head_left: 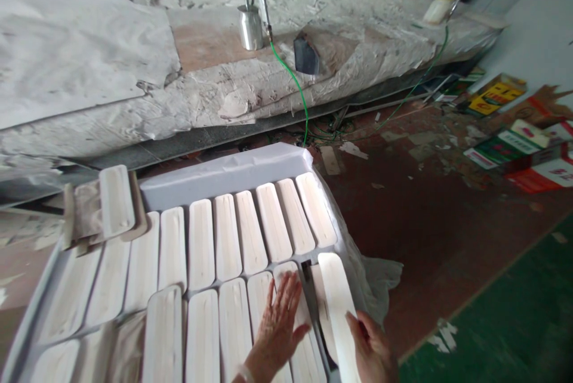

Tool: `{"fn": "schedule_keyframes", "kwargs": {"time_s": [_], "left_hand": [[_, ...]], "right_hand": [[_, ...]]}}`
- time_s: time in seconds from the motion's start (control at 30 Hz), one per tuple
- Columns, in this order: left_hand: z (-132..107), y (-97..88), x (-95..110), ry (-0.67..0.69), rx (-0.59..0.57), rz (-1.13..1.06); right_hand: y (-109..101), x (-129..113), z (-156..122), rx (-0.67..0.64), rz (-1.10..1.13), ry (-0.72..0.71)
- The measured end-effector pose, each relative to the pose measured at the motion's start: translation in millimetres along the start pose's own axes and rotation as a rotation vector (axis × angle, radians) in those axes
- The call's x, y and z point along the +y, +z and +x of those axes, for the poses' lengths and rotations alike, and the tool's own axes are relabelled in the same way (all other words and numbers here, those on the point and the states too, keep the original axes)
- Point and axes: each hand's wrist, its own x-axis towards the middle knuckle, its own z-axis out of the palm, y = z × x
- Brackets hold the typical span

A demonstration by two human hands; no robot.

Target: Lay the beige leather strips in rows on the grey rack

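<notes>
My left hand point(281, 323) lies flat with spread fingers over one of the pale rectangular panels point(201, 246) with rounded corners, set in rows on a grey plastic-wrapped surface point(224, 171). In my right hand point(372, 347) is a long white panel point(336, 305), gripped by its right edge and tilted at the right side of the rows. Partly under it another panel and a dark gap show. Several panels in the rows bear a faint lengthwise mark.
A small stack of panels point(117, 201) rests at the left. Behind, a paper-covered ledge carries a metal spray gun point(250, 28) with a green hose point(293, 79) and a second spray gun point(439, 8). Cartons point(505, 147) and paper scraps lie on the floor at the right.
</notes>
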Motion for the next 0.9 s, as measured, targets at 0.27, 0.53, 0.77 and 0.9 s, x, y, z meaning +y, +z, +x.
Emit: {"fn": "schedule_keyframes", "kwargs": {"time_s": [0.27,0.53,0.77,0.9], "left_hand": [[5,8.4,4,-0.002,0.095,-0.035],[10,12.3,1,0.022,0.120,-0.039],[10,21.2,4,-0.040,0.169,-0.111],[10,26.2,5,-0.045,0.173,-0.114]], "right_hand": [[22,7,23,-0.157,0.034,0.071],[19,6,68,-0.534,-0.074,0.039],[25,-2,71,-0.539,-0.211,-0.003],[29,-5,74,-0.526,-0.303,-0.045]]}}
